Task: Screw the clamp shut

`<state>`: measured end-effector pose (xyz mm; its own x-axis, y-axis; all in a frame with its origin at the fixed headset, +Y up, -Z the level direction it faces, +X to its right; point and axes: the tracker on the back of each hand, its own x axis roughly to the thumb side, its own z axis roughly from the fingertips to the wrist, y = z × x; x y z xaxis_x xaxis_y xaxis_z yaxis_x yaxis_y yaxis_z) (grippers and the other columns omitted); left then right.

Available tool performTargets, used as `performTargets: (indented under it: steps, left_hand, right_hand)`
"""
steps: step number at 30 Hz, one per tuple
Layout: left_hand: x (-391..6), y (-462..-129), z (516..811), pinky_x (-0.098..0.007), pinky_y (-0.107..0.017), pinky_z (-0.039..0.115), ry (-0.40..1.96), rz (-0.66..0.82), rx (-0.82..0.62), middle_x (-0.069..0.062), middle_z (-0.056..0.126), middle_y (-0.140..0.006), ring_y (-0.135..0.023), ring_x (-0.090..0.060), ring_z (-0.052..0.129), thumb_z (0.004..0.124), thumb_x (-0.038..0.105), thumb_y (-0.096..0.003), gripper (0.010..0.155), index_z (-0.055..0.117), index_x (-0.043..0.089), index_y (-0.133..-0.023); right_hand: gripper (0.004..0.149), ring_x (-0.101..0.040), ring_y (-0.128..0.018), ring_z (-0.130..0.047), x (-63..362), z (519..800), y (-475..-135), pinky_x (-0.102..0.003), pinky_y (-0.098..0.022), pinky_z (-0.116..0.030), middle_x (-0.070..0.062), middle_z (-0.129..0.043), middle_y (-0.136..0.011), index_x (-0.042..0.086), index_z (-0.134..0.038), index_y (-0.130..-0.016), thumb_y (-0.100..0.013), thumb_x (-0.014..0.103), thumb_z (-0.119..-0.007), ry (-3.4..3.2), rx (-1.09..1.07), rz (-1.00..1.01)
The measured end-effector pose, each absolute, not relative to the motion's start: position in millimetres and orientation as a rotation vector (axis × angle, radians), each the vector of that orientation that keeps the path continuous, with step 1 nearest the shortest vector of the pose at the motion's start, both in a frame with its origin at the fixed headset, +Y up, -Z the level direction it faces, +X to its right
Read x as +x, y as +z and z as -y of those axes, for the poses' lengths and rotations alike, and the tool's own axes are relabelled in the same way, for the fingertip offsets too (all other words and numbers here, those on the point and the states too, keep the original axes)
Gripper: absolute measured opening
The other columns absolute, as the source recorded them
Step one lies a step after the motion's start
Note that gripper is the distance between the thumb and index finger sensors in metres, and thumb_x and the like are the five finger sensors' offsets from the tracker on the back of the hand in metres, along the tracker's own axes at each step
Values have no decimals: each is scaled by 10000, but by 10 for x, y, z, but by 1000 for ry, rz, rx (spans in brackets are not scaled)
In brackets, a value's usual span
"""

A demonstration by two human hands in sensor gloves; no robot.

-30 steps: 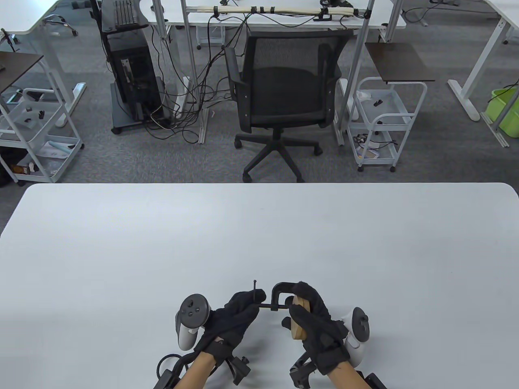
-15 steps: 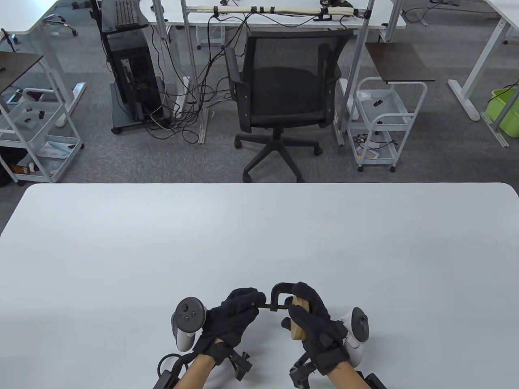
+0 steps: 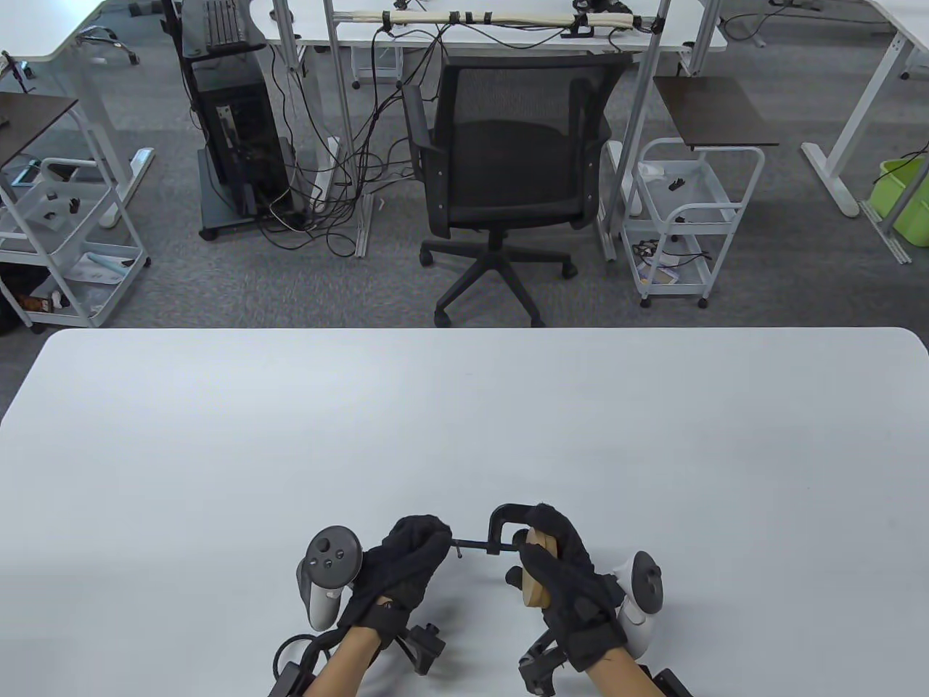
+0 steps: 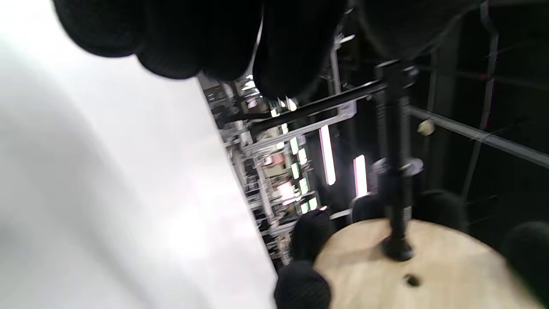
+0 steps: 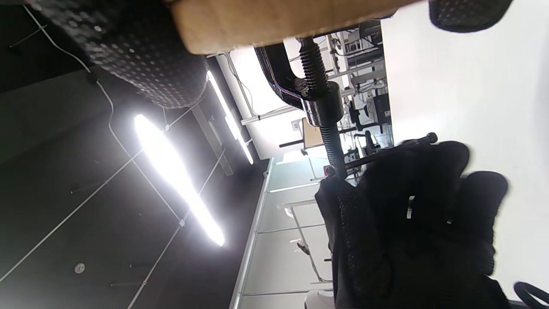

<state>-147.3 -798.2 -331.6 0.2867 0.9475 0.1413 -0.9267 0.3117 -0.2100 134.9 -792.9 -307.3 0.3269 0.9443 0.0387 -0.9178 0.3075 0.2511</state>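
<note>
A black C-clamp [image 3: 503, 517] sits around a round wooden disc [image 3: 538, 575] near the table's front edge. My right hand [image 3: 562, 573] grips the disc and the clamp's frame. My left hand [image 3: 417, 552] grips the T-bar handle at the end of the clamp's screw [image 3: 472, 545]. In the left wrist view the screw [image 4: 396, 171] ends in a pad that touches the disc's face [image 4: 429, 266]. In the right wrist view the threaded screw [image 5: 326, 128] runs through the clamp's nut into my left hand [image 5: 411, 214], with the handle bar [image 5: 403, 146] sticking out.
The white table [image 3: 464, 435] stretches away from my hands. Beyond its far edge stand a black office chair [image 3: 508, 174], white trolleys [image 3: 682, 218] and a computer stand [image 3: 232, 116] on the floor.
My left hand has rolled on the handle and shifted slightly left; the T-bar that stuck up above the fingers is now mostly hidden, its end showing below. My right hand holds still.
</note>
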Motion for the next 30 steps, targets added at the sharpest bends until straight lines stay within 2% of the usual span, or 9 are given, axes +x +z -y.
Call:
performTargets:
  steps: [1,2,3,5,8,12,16,22,30]
  left_hand:
    - [-1458,-3330,8012,-597,-552,732,1255,288,-164,-190,827,-936,-835,-506,776,656,632,-537,659,983,67,-624]
    - [-1434,-3347,8057,-594,-565,732,1296,349,-265,-173,829,-952,-857,-500,767,621,674,-539,697,986,87,-628]
    - [-1409,-3353,8085,-595,-576,723,1356,379,-329,-182,805,-976,-871,-508,747,604,690,-546,730,970,73,-682]
    - [-1366,-3332,8134,-622,-602,675,1482,360,-419,-227,696,-1046,-909,-545,666,610,690,-548,791,833,22,-909]
    - [-1355,-3334,8152,-615,-603,675,1490,353,-383,-232,639,-1072,-921,-536,645,614,686,-550,776,777,44,-953]
    - [-1325,-3338,8118,-630,-641,629,1514,442,-402,-235,485,-1138,-985,-530,538,616,643,-571,749,611,86,-1071]
    - [-1297,-3330,8100,-643,-658,603,1533,484,-391,-231,412,-1161,-1014,-521,488,621,587,-587,714,498,136,-1126]
    - [-1304,-3330,8030,-642,-659,610,1525,519,-314,-210,449,-1160,-1022,-503,506,672,502,-585,614,543,234,-1123]
    - [-1313,-3314,7937,-647,-654,621,1455,542,-191,-181,524,-1146,-1016,-486,551,733,387,-553,517,639,345,-1060]
  right_hand:
    - [699,-530,-937,-446,1349,7930,-3074,-713,-523,-610,48,-437,-1125,225,-565,-1043,-500,516,-895,1234,245,-124]
    - [696,-530,-936,-448,1348,7930,-3074,-713,-524,-610,49,-436,-1125,225,-565,-1043,-503,514,-895,1232,248,-128]
    - [699,-531,-937,-447,1346,7928,-3073,-713,-524,-610,48,-436,-1126,226,-565,-1044,-501,516,-895,1232,251,-131]
    - [696,-532,-937,-449,1342,7932,-3074,-713,-523,-611,44,-439,-1126,226,-568,-1044,-501,516,-894,1233,266,-143]
    - [699,-531,-937,-451,1335,7934,-3077,-715,-523,-609,42,-440,-1127,224,-569,-1044,-499,513,-897,1242,279,-152]
    - [696,-531,-938,-450,1327,7937,-3079,-714,-524,-610,43,-440,-1128,226,-569,-1045,-502,514,-896,1236,289,-167]
    - [696,-530,-937,-453,1320,7938,-3078,-713,-523,-611,44,-443,-1127,225,-569,-1045,-502,513,-896,1243,292,-168]
    - [697,-530,-937,-454,1315,7939,-3079,-714,-522,-611,43,-443,-1127,227,-570,-1045,-500,515,-896,1243,291,-170]
    - [697,-535,-934,-453,1314,7945,-3081,-717,-519,-607,40,-449,-1125,226,-575,-1044,-497,509,-900,1256,288,-168]
